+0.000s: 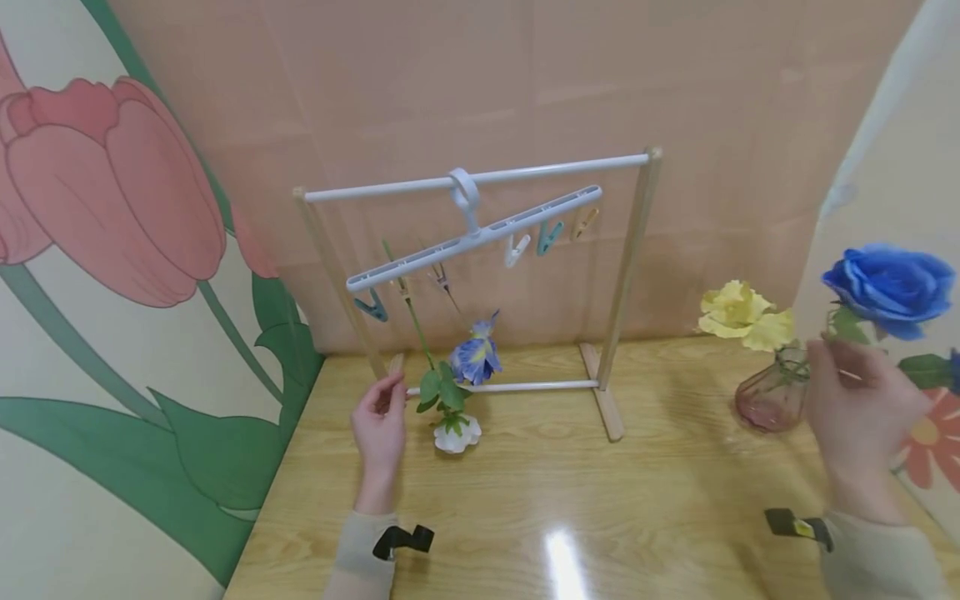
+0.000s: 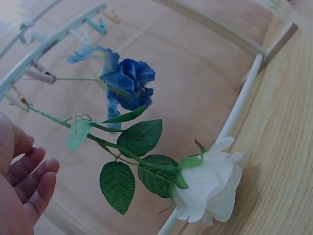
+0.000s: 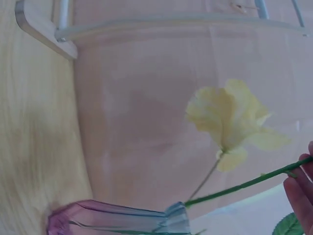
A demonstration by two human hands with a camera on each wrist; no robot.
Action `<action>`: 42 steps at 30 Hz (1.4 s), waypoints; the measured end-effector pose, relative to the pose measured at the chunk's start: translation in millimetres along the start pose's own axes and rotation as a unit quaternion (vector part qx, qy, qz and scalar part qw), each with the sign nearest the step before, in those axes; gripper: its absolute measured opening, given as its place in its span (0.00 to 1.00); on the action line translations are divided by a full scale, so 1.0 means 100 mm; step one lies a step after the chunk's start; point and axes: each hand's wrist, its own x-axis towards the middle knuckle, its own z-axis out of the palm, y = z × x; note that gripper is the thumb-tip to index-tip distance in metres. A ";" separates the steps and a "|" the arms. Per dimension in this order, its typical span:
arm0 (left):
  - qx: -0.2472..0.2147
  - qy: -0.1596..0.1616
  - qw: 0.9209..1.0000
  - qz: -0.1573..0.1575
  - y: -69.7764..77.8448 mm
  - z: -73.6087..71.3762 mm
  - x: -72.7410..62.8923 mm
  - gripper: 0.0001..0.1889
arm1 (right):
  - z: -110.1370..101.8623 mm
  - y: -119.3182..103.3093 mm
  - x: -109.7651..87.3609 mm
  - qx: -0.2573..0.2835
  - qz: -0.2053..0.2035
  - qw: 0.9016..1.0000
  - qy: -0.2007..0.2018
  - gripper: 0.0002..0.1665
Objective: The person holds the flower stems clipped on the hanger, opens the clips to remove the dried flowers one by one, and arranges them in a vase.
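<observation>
My right hand (image 1: pixel 862 408) pinches the green stem (image 3: pixel 244 184) of a blue rose (image 1: pixel 888 287). That stem slants down to the mouth of a pink-and-blue glass vase (image 1: pixel 761 404), where a yellow flower (image 1: pixel 738 312) also stands. Beside the rack's left post, my left hand (image 1: pixel 381 417) holds nothing, its fingers loosely bent. Just right of it a white rose (image 2: pixel 210 188) hangs head down, its stem clipped to a light blue hanger (image 1: pixel 420 262). Behind it a blue-purple flower (image 1: pixel 476 354) hangs from another clip.
The hanger hooks over the white top bar (image 1: pixel 555 171) of a wooden rack (image 1: pixel 630 267). More clips, such as a teal one (image 1: pixel 550 238), dangle from it. A pink cloth (image 1: pixel 480 83) covers the back wall. Another blue bloom (image 1: pixel 956 367) shows at the right edge.
</observation>
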 end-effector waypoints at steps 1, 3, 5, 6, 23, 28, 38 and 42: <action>-0.001 -0.002 1.000 -0.001 -0.01 -0.01 0.00 0.07 | -0.01 0.00 0.02 -0.004 -0.010 1.000 0.003 0.17; -0.005 -0.004 1.000 -0.002 -0.01 -0.02 0.00 0.07 | -0.03 0.00 0.06 -0.015 -0.023 1.000 0.004 0.18; -0.007 -0.007 1.000 -0.003 0.00 -0.03 0.00 0.07 | -0.05 -0.01 0.09 -0.021 -0.032 0.999 0.000 0.20; -0.007 -0.008 1.000 -0.002 0.00 -0.03 0.00 0.07 | -0.06 -0.02 0.11 -0.026 -0.032 0.999 -0.003 0.21; 0.000 -0.051 0.999 0.002 0.04 0.00 -0.07 0.07 | 0.05 0.08 0.35 -0.158 -0.065 0.980 -0.105 0.20; 0.009 -0.056 0.998 0.014 0.03 0.03 -0.08 0.08 | 0.08 0.14 0.36 -0.173 -0.036 0.967 -0.184 0.20; -0.003 -0.062 0.998 0.016 0.03 0.06 -0.08 0.09 | 0.08 0.30 0.43 -0.177 0.059 0.931 -0.313 0.39; -0.004 -0.063 0.998 0.018 0.04 0.05 -0.08 0.09 | 0.10 0.33 0.44 -0.177 0.053 0.935 -0.303 0.36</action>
